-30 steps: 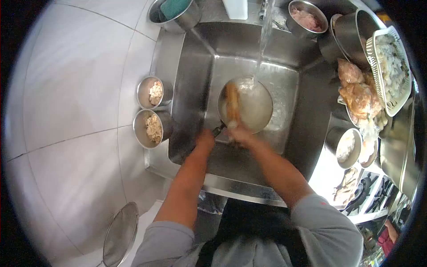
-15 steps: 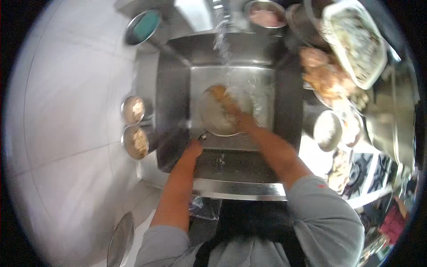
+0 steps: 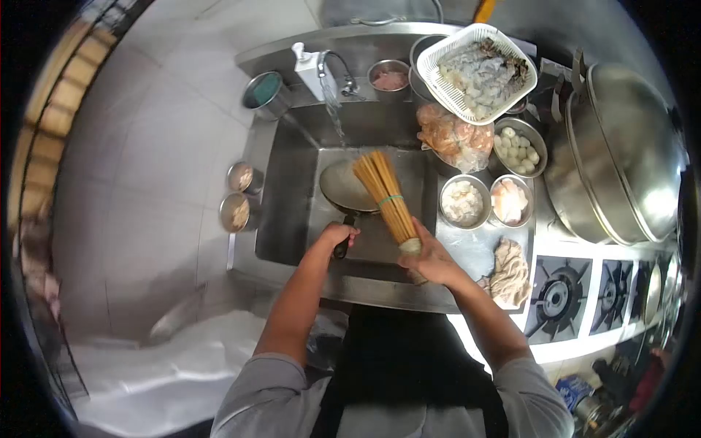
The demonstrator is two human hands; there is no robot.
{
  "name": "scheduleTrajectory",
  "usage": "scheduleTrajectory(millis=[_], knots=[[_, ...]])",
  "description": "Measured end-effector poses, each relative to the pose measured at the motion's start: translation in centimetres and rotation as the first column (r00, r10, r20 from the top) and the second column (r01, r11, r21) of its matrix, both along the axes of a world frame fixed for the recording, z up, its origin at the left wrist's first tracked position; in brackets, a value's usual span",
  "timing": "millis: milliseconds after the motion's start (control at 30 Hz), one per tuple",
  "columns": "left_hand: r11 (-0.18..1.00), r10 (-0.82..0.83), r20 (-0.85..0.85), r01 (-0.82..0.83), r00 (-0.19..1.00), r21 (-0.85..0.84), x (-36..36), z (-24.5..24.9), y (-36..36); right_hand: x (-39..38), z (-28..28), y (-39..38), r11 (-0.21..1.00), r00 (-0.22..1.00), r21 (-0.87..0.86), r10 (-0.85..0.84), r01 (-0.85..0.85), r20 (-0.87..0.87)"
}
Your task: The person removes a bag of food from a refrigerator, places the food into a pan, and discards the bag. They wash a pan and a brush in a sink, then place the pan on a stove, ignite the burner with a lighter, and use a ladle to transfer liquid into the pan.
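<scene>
My left hand [image 3: 338, 235] is wrapped round the black handle [image 3: 342, 247] of a round frying pan [image 3: 347, 185]. The pan sits tilted in the steel sink [image 3: 290, 197], below the running tap [image 3: 336, 71]. My right hand [image 3: 429, 258] grips a bamboo wok brush [image 3: 387, 196] by its pale bound end. A green band circles the bristles, which fan out at the top and overlap the pan's right side in this view. Water falls close to the pan's far edge.
A white soap dispenser [image 3: 309, 71] stands by the tap. Two small metal cups [image 3: 240, 212] line the left rim. On the right are a white basket of shrimp [image 3: 478, 73], bowls of food [image 3: 466, 201], a crumpled cloth [image 3: 509, 274], a stove burner [image 3: 558, 293] and a large steel pot [image 3: 621, 153].
My right hand has drawn the brush out of the pan, back and to the right. The pan's handle has turned towards me with my left hand still on it. The camera view has shifted.
</scene>
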State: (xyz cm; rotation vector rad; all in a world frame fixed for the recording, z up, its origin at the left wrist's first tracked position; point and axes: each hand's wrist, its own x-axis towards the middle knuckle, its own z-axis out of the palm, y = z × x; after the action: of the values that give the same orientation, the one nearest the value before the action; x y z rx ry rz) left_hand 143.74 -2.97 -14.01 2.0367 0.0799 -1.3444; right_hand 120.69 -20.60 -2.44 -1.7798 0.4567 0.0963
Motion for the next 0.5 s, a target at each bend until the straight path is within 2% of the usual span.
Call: scheduleTrajectory(millis=[33,67,100,133,167,200,233,267,333,400,467,500], knots=[[1.000,0.027,0.017,-0.027,0.999,0.001,-1.3,2.3,0.5,-1.7,-0.8,-0.1,0.998,0.999,0.032,-0.048,0.049,-0.004],[0.998,-0.031,0.148,0.024,0.989,0.054,-2.7,4.7,1.3,-3.1,-1.5,-0.2,0.993,0.995,0.065,-0.098,0.098,-0.012],[0.991,-0.100,0.273,0.070,0.957,0.116,-3.7,6.6,2.0,-4.1,-1.6,-0.4,0.995,0.997,0.069,-0.076,0.076,0.004],[1.000,-0.006,0.339,0.005,0.941,0.002,-3.7,5.4,3.6,-4.9,-1.6,-0.5,0.995,0.995,-0.024,-0.098,0.098,0.028],[1.000,0.009,0.357,-0.011,0.934,0.003,-3.6,4.4,5.2,-5.4,-1.7,-0.6,0.985,0.991,-0.115,-0.121,0.126,0.056],[1.000,-0.019,0.432,0.014,0.902,0.014,-3.9,5.4,6.0,-5.4,-1.4,-0.7,0.990,0.994,-0.087,-0.112,0.113,0.008],[0.999,-0.047,0.506,0.040,0.861,0.026,-4.1,6.2,6.5,-5.2,-1.0,-0.7,0.991,0.995,-0.088,-0.100,0.102,0.030],[0.999,-0.035,0.523,0.027,0.852,0.022,-4.4,7.0,7.1,-4.9,-0.5,-0.6,0.997,0.997,-0.027,-0.072,0.072,0.006],[0.992,-0.121,0.636,0.069,0.762,0.107,-5.6,9.9,7.5,-3.4,1.1,0.1,0.999,0.999,0.029,-0.036,0.036,-0.002],[0.996,-0.078,0.691,0.023,0.719,0.088,-6.2,10.4,8.5,-0.9,2.9,1.8,0.985,0.989,-0.090,0.140,-0.144,-0.048],[0.998,-0.040,0.739,-0.009,0.672,0.062,-6.7,10.4,9.0,2.2,2.2,4.3,0.981,0.990,-0.128,0.143,-0.143,-0.007],[0.996,-0.079,0.793,0.020,0.604,0.084,-7.0,10.3,9.2,3.9,1.5,5.0,0.977,0.989,-0.161,0.142,-0.136,0.027]])
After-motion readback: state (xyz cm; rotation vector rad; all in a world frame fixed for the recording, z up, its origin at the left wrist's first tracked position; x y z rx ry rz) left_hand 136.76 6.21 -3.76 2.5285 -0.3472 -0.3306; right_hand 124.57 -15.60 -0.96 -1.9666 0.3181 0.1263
